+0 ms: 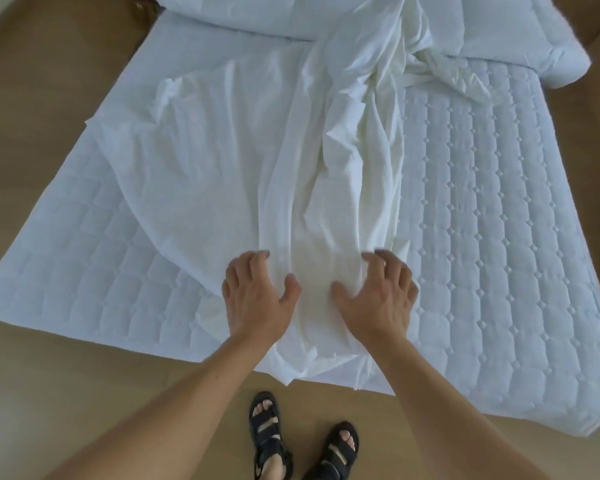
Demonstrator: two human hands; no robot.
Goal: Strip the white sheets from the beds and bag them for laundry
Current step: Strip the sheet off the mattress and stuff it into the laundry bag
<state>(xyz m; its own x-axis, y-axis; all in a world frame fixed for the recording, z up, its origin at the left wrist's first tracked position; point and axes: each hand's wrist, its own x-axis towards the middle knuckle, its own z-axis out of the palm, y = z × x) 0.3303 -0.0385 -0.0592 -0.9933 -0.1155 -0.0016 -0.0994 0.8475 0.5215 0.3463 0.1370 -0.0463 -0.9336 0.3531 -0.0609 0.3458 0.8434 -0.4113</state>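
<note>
A loose, crumpled white sheet (222,168) lies bunched lengthwise down the middle of the bed and hangs over its near edge. It leaves the quilted white mattress pad (482,220) bare on the right and at the near left corner. My left hand (257,299) rests on the sheet near the foot of the bed, with its fingers spread and bent into the fabric. My right hand (378,299) lies beside it in the same way, with a fold of sheet between the two hands. Neither hand has cloth closed inside it.
A white duvet or pillow bundle (257,15) lies across the head of the bed, over the sheet's far end. My feet in dark sandals (267,427) stand on the tan floor (49,375) at the foot of the bed. Floor runs along both sides.
</note>
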